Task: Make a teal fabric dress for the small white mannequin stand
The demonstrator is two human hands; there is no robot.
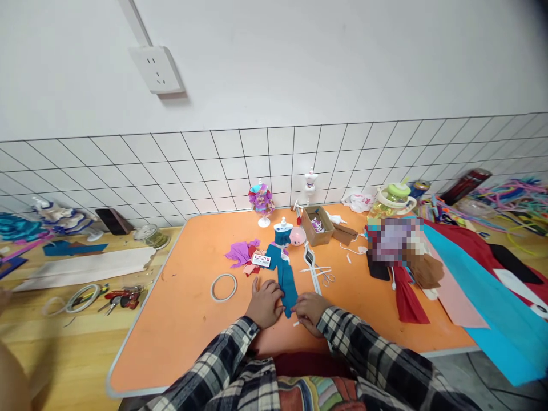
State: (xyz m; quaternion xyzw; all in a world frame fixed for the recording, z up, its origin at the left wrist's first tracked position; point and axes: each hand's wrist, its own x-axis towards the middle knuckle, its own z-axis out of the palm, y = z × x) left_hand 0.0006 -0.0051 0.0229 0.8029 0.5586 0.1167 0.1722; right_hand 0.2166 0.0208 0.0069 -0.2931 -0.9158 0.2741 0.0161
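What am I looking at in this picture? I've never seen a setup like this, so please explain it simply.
There is no machine here: a person in a plaid shirt works with two bare hands. The single picture comes from a camera worn on the head, looking forward and down.

The left hand and right hand rest on an orange table, fingers at a strip of teal cloth, the right ones near its lower end. Whether either pinches it is hard to tell.

Beyond the strip stands a small dress form wearing teal. Around lie purple cloth, a ring-shaped roll, scissors and an open cardboard box.
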